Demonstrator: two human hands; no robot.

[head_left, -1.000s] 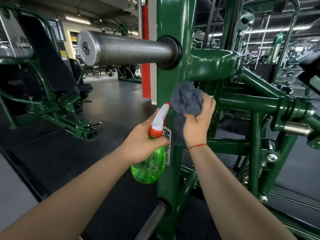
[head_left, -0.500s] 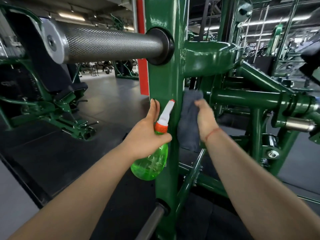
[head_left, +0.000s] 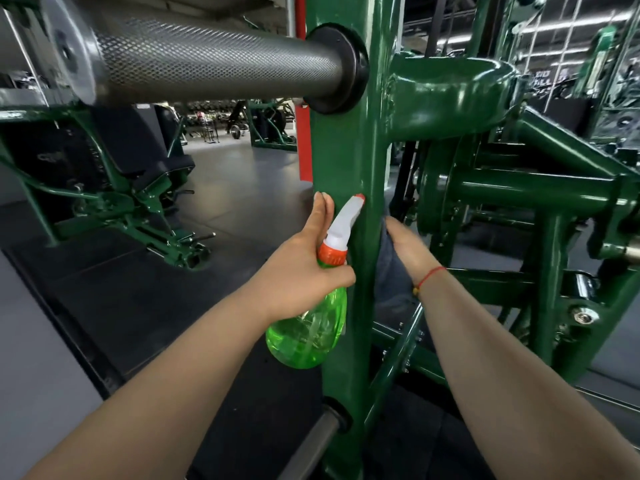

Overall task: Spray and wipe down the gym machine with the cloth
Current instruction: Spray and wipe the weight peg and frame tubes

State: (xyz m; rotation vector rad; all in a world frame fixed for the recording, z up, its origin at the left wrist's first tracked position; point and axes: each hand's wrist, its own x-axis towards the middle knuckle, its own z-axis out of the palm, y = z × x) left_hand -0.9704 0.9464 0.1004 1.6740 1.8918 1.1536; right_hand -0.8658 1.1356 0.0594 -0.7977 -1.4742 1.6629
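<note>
1. Lower peg (head_left: 311,441): one plain grey steel peg. It projects from the foot of the green upright post (head_left: 346,161), nearest the camera.

2. Spray bottle (head_left: 308,334): one unit, with a translucent green body, an orange collar and a white spray head with an orange tip. It carries no readable label. It sits in front of the post with the nozzle tip touching or just short of the paint.

3. Left hand (head_left: 301,268): the thumb and lower fingers are curled round the bottle neck at the collar. The forefinger is straight, pointing up beside the spray head.

4. Right hand (head_left: 408,247): it lies on one grey cloth (head_left: 391,282) against the right face of the post. The visible digit is straight along the cloth. The other fingers are hidden, so the grip cannot be told. There is one red string bracelet (head_left: 427,277) at the wrist.

5. Upper peg (head_left: 214,60): one knurled steel sleeve seated in a black collar (head_left: 341,67) on the post's left face.

6. Beyond the post are the green frame tubes (head_left: 519,188) of the same machine and one second green machine (head_left: 121,209) far left. One red column (head_left: 304,133) stands behind the post.

7. White lettering (head_left: 549,81) at far right is too blurred to read.
</note>
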